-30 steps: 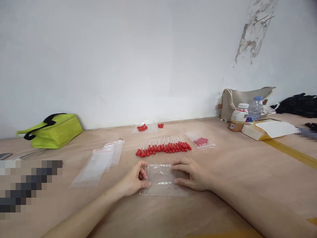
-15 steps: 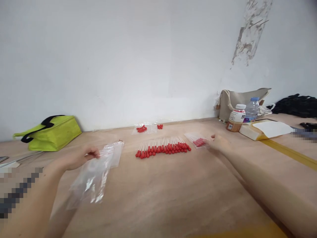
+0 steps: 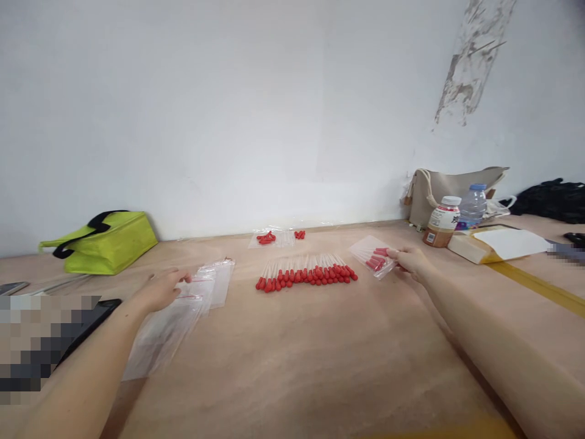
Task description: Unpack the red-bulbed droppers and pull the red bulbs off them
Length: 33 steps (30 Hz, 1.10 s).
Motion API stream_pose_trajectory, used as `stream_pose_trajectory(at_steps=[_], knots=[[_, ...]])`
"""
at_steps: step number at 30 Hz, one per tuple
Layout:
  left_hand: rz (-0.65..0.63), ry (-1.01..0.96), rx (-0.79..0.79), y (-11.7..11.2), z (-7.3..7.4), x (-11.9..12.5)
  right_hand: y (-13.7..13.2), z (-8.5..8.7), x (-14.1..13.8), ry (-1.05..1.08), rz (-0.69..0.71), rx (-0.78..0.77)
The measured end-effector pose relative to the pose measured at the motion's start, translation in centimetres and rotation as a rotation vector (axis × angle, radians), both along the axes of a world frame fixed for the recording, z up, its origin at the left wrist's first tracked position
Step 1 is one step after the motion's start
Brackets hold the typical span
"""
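Observation:
My right hand (image 3: 407, 262) pinches the lower right edge of a clear zip bag (image 3: 363, 245) that holds several red-tipped white sticks. The bag is tilted, and its lower edge looks lifted off the table. On the left, my left hand (image 3: 167, 288) hovers over or touches a spread of clear zip bags (image 3: 159, 341) with red seal lines; its fingers are loosely bent and apart, with nothing seen between them. Between the hands lies a long row of red-tipped sticks (image 3: 306, 274), tips toward me.
Filled bags (image 3: 265, 238) lie near the wall. At left stand a lime-green bag (image 3: 109, 244) and a dark-edged device (image 3: 86, 329), partly pixelated. At right are a brown drink bottle (image 3: 442, 222), a water bottle (image 3: 473, 204), a beige bag (image 3: 423, 198) and a paper-topped box (image 3: 475, 247).
The clear bag that my left hand held raised now lies flat on the others, and its fingers have loosened. My right hand has gripped the filled bag and turned it.

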<state>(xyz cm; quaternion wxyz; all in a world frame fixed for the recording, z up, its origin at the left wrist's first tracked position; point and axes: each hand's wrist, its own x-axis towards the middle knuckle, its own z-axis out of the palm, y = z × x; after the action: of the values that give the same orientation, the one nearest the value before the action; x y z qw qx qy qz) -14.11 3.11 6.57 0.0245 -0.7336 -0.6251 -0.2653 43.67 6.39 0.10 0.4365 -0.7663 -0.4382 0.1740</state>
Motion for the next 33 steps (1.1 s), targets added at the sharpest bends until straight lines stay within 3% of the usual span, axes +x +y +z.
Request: stream_pose_trajectory(at_steps=[3,7,10,13,14,16,19,23,26,28,30,33], knots=[[-0.112,0.071,-0.060,0.1,1.4,1.7,-1.4,1.1,-0.9,0.052,-0.024,0.119],[-0.323,-0.030,-0.200,-1.8,1.7,7.6,-5.0,1.7,-2.1,-0.038,-0.045,0.206],[-0.524,-0.161,-0.393,-4.1,0.4,12.4,-8.8,1.2,-3.5,-0.362,0.033,0.383],[-0.661,-0.269,-0.597,-6.2,-1.8,15.9,-12.3,0.7,-6.0,-0.249,0.257,0.388],[-0.682,-0.306,-0.675,-6.8,-2.4,16.8,-13.2,0.7,-7.0,-0.195,0.401,0.327],[-0.680,-0.447,-0.845,-7.7,-3.5,18.1,-14.7,0.7,-9.4,-0.041,0.604,0.216],[-0.564,-0.779,-1.016,-8.5,-4.1,19.2,-15.9,0.7,-13.4,0.201,0.779,0.182],[-0.363,-1.129,-1.073,-8.7,-3.9,19.5,-16.1,0.1,-18.4,0.489,0.949,0.165],[-0.327,-1.194,-0.997,-8.4,-4.1,19.2,-15.8,0.0,-20.7,0.582,1.099,0.057],[-0.311,-1.182,-0.891,-8.1,-4.5,19.0,-15.1,0.4,-21.3,0.517,1.171,-0.094],[-0.288,-1.166,-0.838,-7.7,-4.9,18.7,-14.0,1.1,-21.0,0.325,1.165,-0.132],[-0.281,-1.141,-0.851,-7.2,-5.0,18.6,-11.9,2.1,-19.7,-0.059,1.034,0.190]])
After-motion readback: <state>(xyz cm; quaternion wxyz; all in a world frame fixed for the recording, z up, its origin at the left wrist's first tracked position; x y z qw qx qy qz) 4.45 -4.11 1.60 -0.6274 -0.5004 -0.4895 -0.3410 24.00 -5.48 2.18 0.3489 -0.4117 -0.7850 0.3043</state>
